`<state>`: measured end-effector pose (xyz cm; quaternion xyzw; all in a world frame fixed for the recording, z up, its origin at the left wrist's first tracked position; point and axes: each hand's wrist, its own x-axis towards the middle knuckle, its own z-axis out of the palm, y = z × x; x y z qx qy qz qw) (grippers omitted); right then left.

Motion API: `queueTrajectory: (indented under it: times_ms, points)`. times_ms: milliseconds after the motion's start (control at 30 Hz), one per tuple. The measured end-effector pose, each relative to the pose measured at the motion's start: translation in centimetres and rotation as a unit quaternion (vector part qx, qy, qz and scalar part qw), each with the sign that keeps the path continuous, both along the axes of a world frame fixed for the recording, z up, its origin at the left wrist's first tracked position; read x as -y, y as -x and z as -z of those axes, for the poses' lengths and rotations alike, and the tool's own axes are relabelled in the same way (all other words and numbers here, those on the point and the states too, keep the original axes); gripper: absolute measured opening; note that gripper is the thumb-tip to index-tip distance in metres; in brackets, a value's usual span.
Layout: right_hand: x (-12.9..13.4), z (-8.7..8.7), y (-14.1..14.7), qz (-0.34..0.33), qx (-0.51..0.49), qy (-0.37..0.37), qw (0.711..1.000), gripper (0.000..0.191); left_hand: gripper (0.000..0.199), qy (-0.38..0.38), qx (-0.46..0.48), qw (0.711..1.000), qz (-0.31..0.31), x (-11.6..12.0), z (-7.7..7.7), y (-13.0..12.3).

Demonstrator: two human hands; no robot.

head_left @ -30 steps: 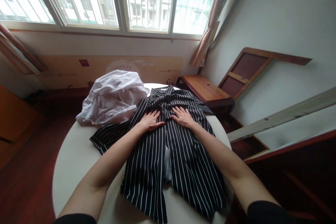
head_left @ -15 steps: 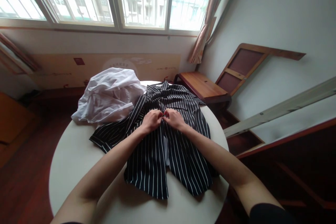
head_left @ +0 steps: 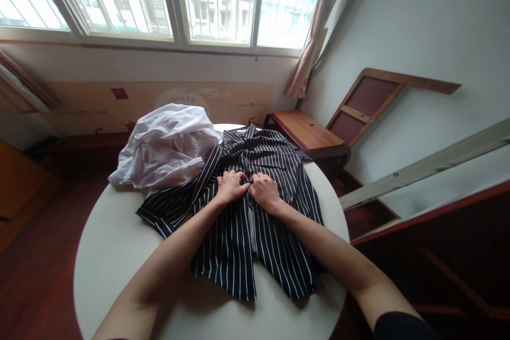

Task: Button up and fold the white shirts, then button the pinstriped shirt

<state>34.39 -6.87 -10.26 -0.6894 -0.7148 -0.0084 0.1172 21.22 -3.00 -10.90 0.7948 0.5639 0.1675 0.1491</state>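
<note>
A black shirt with white stripes [head_left: 285, 239] lies spread on a round white table [head_left: 107, 255], its lower front parted in the middle. My left hand [head_left: 231, 186] pinches the shirt's front edge near the centre. Close beside it, my right hand [head_left: 265, 190] has its fingers closed on the other front edge, the fingertips of both hands nearly meeting. Whatever small part sits between the fingertips is hidden. One striped sleeve [head_left: 167, 207] stretches out to the left.
A crumpled white cloth [head_left: 167, 143] is heaped at the table's far left, against the shirt. Behind the table on the right stands a wooden chair [head_left: 306, 130]. A pale rail [head_left: 418, 164] slants along the right side, and windows [head_left: 215, 0] line the back wall.
Both hands have shifted slightly down the shirt front, toward me. The left fingers are a little more spread over the cloth, and the shirt's lower hem has moved slightly.
</note>
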Motion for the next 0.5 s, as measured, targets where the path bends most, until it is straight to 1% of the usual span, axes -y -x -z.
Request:
queueTrajectory:
  times_ms: [133, 200, 267, 367, 500]
  points:
    - [-1.0, -0.1, -1.0, 0.029, -0.079, 0.024, 0.996, 0.015, 0.017, -0.022, 0.017, 0.999, -0.017, 0.2, 0.4, -0.6]
    - [-1.5, -0.1, -1.6, 0.045, -0.121, 0.028, 0.991, 0.015, 0.016, -0.024, 0.048, 0.998, -0.026, 0.0, 0.5, -0.6]
    - [-1.7, -0.1, -2.0, 0.055, -0.136, 0.023, 0.989, 0.018, 0.017, -0.022, 0.085, 0.995, -0.039, -0.2, 0.5, -0.4]
    - [-1.4, 0.0, -1.9, 0.046, -0.100, 0.015, 0.994, 0.020, 0.016, -0.011, 0.102, 0.994, -0.037, -0.2, 0.4, -0.1]
    - [-0.8, 0.2, -1.1, 0.001, -0.026, 0.004, 1.000, 0.023, 0.017, -0.022, 0.044, 0.999, -0.013, 0.7, -0.1, -0.3]
